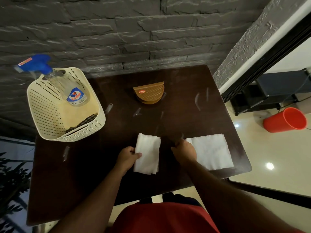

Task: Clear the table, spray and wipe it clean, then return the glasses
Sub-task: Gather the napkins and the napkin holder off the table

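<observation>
A folded white tissue point(147, 154) is pinched at its edge by the left hand point(128, 157) over the dark glossy bench point(185, 115). A flat tissue point(212, 151) is touched by the curled right hand point(184, 151); its grip cannot be told.

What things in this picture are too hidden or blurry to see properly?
- Dark thing in the basket: the rim hides most, head view.
- Right hand: fingers curl under, so a grip on the flat napkin is unclear.
- Brown holder: label too small to read.
</observation>
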Demonstrator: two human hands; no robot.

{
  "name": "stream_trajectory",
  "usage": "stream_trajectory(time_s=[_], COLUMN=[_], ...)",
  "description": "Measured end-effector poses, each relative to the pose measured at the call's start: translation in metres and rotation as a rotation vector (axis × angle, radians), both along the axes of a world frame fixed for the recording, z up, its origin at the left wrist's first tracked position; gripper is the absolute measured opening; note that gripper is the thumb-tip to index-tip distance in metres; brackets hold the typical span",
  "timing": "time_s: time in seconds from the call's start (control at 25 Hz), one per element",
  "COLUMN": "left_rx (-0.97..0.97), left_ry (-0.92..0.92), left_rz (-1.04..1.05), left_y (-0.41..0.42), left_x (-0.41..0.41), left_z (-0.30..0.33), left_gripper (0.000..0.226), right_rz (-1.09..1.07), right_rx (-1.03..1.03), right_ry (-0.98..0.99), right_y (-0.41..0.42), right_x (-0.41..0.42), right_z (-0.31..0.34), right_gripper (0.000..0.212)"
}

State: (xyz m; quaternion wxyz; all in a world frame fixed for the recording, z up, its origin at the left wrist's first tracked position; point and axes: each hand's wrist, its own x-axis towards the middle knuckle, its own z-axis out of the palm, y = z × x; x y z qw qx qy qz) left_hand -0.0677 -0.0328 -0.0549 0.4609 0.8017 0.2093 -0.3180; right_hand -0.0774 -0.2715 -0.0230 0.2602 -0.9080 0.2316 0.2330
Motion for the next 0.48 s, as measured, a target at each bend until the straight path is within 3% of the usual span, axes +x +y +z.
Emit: stream_trajectory(time_s=[0.24,0.48], left_rx=[-0.051,-0.077], left_ry=[0.038,0.062], left_rz=[0.033,0.114], left_y=[-0.003,-0.002], left_x=[0.008,0.012], left_z=[0.008,0.018], left_gripper=[0.027,0.025], right_rz=[0.000,0.013], right_rx=[-0.149,-0.163], right_ry=[0.110,0.046], right_y=[-0.035,-0.035], right_x=[-0.008,-0.004], right_z=[-0.008,-0.017], right_gripper=[0.047,0.019])
